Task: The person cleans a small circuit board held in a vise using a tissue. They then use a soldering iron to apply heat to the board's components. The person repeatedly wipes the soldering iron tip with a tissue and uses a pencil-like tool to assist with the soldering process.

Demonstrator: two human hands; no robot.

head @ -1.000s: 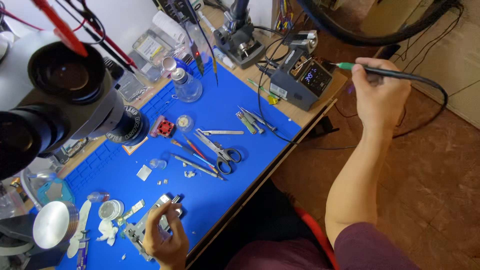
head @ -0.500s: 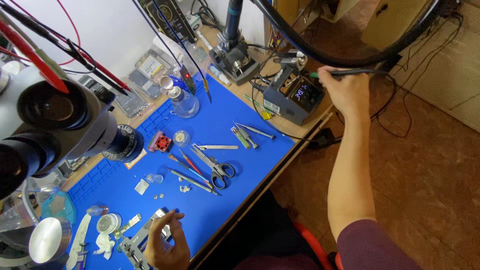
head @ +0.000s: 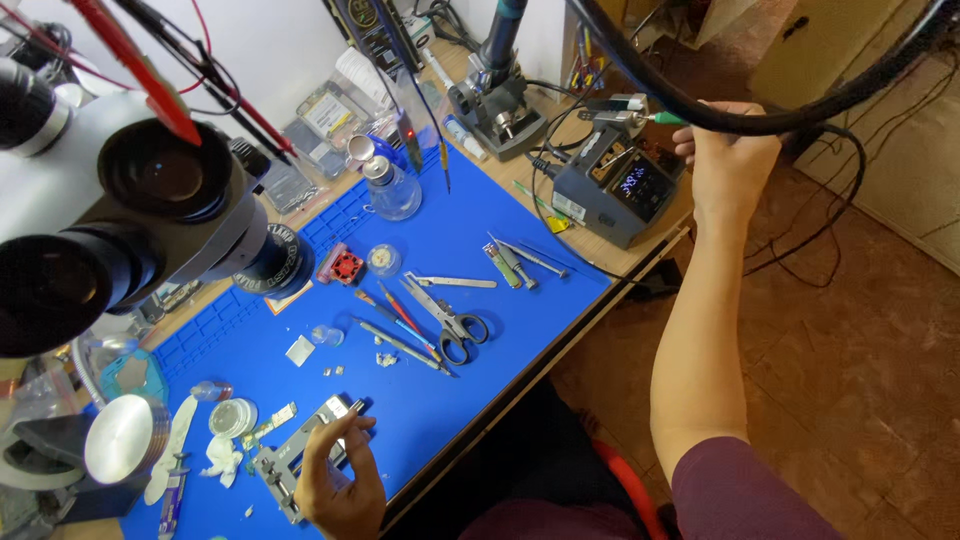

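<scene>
Keep your left hand [head: 335, 480] pinching the metal holder [head: 300, 455] steady at lower left of the blue mat [head: 480, 380], while your right hand [head: 730, 160], grip clenched on the soldering iron [head: 665, 118] at upper right, seats it squarely in the station [head: 620, 185].

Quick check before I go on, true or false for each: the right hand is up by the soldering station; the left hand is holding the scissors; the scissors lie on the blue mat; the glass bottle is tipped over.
1. The right hand is up by the soldering station. True.
2. The left hand holds the scissors. False: its fingers rest on the metal holder at the mat's near edge.
3. The scissors lie on the blue mat. True.
4. The glass bottle is tipped over. False: it stands upright.
</scene>
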